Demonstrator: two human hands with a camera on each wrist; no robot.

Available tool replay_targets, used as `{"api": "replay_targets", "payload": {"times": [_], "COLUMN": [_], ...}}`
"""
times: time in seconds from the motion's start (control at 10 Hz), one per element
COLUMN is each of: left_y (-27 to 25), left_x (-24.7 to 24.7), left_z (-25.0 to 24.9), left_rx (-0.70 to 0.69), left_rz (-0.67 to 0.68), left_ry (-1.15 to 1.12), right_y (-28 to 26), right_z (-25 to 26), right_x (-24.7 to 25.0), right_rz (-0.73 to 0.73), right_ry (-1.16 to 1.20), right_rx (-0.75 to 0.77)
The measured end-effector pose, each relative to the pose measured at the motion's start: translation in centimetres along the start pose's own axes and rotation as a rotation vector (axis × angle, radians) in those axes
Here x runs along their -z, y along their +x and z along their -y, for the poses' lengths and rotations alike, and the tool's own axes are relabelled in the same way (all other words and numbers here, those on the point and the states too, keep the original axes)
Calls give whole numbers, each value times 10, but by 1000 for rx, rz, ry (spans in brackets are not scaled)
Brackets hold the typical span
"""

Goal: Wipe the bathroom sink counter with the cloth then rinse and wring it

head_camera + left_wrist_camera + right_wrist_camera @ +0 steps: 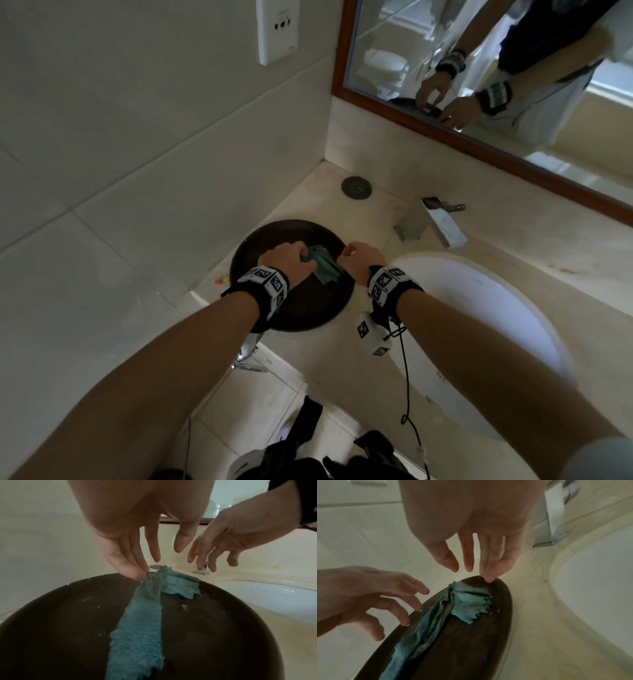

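As seen from wrist cams:
L hand (123, 536): fingers straight, tips touching teal cloth (137, 626) fold on dark tray (223, 635); pinch unclear.
R hand (476, 531): fingers spread, holding nothing.
Hidden: cloth's near end cut off.

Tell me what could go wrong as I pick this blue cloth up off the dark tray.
The left hand pinches only an edge of the cloth, so it may slip free. The cloth could also drag specks of debris off the dark tray onto the counter. The right hand holds nothing yet.
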State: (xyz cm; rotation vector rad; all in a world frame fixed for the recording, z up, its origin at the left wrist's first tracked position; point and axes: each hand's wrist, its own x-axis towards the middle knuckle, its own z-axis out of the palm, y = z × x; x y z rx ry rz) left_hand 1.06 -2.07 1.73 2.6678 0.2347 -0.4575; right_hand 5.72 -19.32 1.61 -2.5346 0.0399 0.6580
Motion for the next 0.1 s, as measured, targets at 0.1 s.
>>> {"api": "replay_targets", "payload": {"times": [0.1], "left_y": [1], "left_x": [0], "left_z": [-15], "left_rx": [-47], "left_rz": [-27], "left_ry": [-1], "right_y": [-5], "right_z": [-13], "right_x": [8], "right_rz": [-32], "right_ry": [75], "right_rx": [-19]}}
